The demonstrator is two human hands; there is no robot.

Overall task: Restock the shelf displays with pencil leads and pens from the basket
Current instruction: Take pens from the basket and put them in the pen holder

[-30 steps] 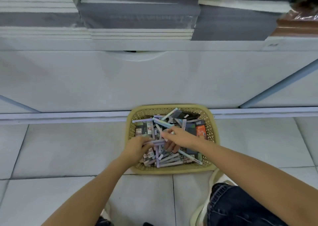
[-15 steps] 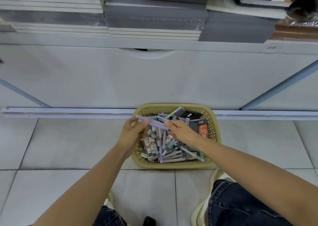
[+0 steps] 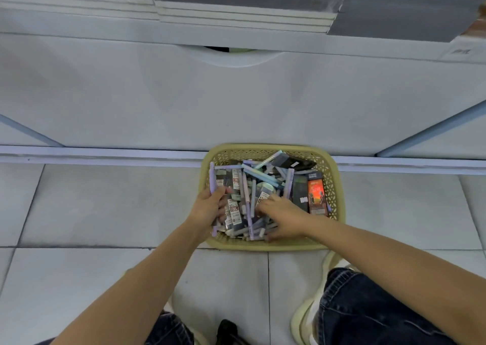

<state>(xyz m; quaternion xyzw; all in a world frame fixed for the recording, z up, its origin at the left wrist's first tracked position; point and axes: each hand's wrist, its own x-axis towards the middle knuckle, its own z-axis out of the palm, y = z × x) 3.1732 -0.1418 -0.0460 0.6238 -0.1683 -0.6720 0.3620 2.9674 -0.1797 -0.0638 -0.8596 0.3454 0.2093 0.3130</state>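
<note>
A yellow plastic basket (image 3: 271,245) stands on the tiled floor against the cabinet base. It is heaped with purple and pale blue pens (image 3: 259,175) and small pencil lead packs (image 3: 234,213). My left hand (image 3: 207,209) is at the basket's left side and grips a few purple pens (image 3: 212,176) that stand upright along the rim. My right hand (image 3: 282,218) reaches palm down into the near part of the pile. Its fingers are spread and touch the pens, with nothing plainly held.
An orange and black box (image 3: 317,194) lies at the basket's right side. A white cabinet front (image 3: 236,102) with a curved cutout rises behind, with stacked notebooks (image 3: 236,16) on the shelf above. My knee in jeans (image 3: 368,310) and a pale shoe (image 3: 305,315) are close below.
Both hands have dropped from above the basket back into it. The left hand now holds the purple pens upright at the left rim, and the right hand has let go and reaches into the pile.
</note>
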